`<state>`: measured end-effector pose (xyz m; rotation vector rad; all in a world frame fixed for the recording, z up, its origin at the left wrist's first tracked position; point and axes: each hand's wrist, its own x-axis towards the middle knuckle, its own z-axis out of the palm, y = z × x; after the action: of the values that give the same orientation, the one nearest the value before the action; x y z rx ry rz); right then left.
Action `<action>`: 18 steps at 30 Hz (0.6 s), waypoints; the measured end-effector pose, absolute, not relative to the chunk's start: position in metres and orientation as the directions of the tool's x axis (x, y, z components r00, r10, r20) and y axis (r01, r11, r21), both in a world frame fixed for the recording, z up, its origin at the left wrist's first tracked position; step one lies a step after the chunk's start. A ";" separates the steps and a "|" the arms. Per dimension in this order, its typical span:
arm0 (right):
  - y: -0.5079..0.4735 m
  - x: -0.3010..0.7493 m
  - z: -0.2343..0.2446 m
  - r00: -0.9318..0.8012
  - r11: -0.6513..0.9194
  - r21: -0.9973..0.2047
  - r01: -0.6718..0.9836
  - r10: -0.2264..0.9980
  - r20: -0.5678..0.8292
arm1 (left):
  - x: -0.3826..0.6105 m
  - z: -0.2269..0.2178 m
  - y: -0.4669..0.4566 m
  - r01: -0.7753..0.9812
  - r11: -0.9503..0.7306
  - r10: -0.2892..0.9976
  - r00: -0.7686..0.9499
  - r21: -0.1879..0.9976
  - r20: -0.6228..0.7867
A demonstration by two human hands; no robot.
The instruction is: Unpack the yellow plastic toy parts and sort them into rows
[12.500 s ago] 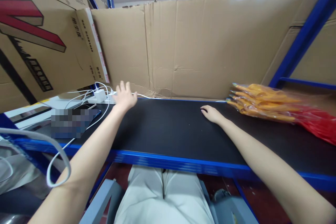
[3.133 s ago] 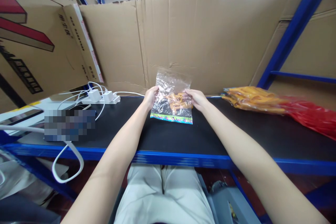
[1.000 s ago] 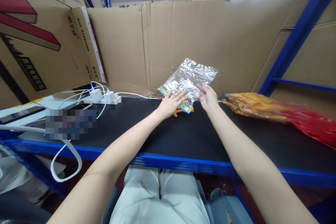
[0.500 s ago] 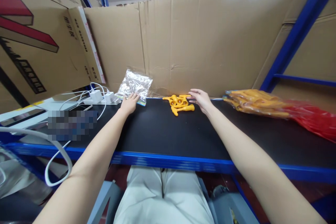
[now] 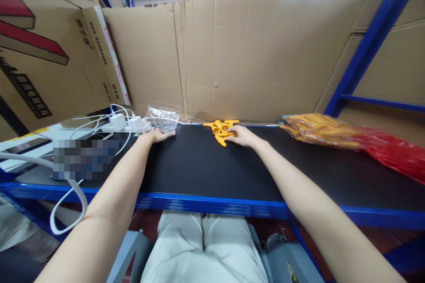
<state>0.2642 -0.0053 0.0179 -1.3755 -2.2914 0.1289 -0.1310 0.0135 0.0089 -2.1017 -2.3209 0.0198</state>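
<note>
I sit at a black table top (image 5: 206,168) edged by a blue metal rail (image 5: 212,203), both bare hands at work near its back. My right hand (image 5: 245,136) is on a small cluster of yellow plastic pieces (image 5: 218,128), its fingers bent over the right end of the piece nearest me; I cannot tell whether they are clamped on it. The pieces lie at the middle of the table's rear, close to a tall cardboard sheet (image 5: 232,53), several rounded arms pointing outward.

To the left, well apart from the pieces, my left hand (image 5: 153,135) is at the near side of a clear plastic bag (image 5: 163,117), its thumb stretched out to the right, apart from the fingers. Just left of that hand, a white power strip (image 5: 126,129) carries chargers (image 5: 117,121) and tangled white cords. A large printed cardboard box (image 5: 56,70) rises behind them at far left.

On my right, clear bags of more yellow pieces (image 5: 318,129) lie against a red bag (image 5: 395,152). Below the rail show my light trousers (image 5: 199,247) and a grey chair (image 5: 129,247).
</note>
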 end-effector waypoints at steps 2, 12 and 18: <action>-0.003 0.267 0.014 -0.406 0.486 -0.245 0.839 0.859 0.312 | -0.124 0.010 0.014 0.988 0.155 0.987 -0.155 -0.025 -0.028; -0.010 0.251 0.009 -0.412 0.460 -0.042 0.887 0.828 0.381 | -0.091 0.018 0.013 0.996 0.063 0.997 -0.065 -0.059 -0.036; -0.010 0.242 0.005 -0.414 0.505 -0.131 0.853 0.808 0.419 | -0.063 0.028 0.012 0.998 0.005 0.999 -0.003 -0.055 0.033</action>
<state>0.2419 -0.0104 0.0049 -1.3688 -2.3220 -0.1427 -0.0627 0.0124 0.0284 -2.1730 -2.1818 0.0240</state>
